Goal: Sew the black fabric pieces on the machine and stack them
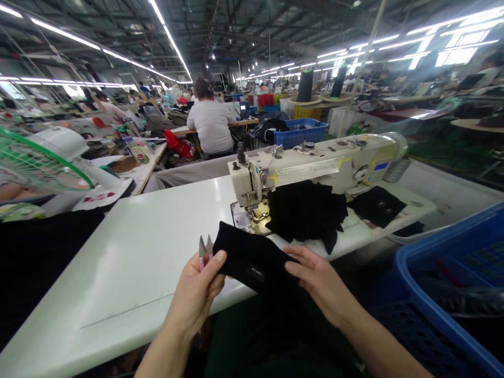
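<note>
A black fabric piece point(252, 252) with a small dark label point(255, 272) is stretched between my two hands, just in front of the sewing machine. My left hand point(200, 283) pinches its left end between thumb and fingers. The same hand also keeps a pair of thread snips point(204, 252) with pink handles, blades pointing up. On the right end of the cloth, my right hand point(315, 275) closes thumb and fingers on its edge. Behind them stands the sewing machine point(315, 163), its needle area lit. A heap of black fabric pieces point(307, 210) lies beside the needle.
Another black piece point(378, 205) lies on the table's right part. The white tabletop point(157, 252) spreads left. A blue basket point(409, 273) stands close on my right. A fan point(47, 157) is at the left. Ahead, a person in a white shirt point(210, 126) sits facing away.
</note>
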Demonstrator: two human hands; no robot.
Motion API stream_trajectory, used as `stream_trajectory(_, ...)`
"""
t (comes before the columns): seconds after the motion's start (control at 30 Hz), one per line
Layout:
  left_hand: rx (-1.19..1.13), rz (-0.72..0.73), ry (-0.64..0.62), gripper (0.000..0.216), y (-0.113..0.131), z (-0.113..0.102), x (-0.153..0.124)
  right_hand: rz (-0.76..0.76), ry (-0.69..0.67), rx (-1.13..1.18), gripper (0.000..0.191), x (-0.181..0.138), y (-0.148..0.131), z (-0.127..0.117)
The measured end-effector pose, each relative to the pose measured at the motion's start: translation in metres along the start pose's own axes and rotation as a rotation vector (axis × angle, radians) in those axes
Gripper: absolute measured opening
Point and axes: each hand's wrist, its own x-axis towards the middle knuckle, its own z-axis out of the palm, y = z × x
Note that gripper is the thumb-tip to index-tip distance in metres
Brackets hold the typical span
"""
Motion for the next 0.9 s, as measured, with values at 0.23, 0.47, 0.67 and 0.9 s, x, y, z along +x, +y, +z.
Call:
stream_trajectory(0.23,0.717,0.396,0.413,0.036,-0.017,-0.047,-0.035,-0.709,-0.094,-0.628,0.024,0.015,-0.016,0.017)
stream_trajectory(0.47,1.054,0.779,-0.393,0.02,0.01,-0.025,-0.022,-0.914,-0.476,-0.765,0.035,0.025,-0.044,0.054)
stream_trajectory(0.67,0.49,0.298,-0.234,0.031,0.013,-0.014,-0.002,-0.826,0.129,-0.448,0.015,0.016,-0.025,0.055)
stream_trajectory(0.9,-0.129,-0.034,0.078,0.058,-0.008,0.004,0.004,-0.358,-0.153,-0.433,0.024,-0.002,0.01,0.074)
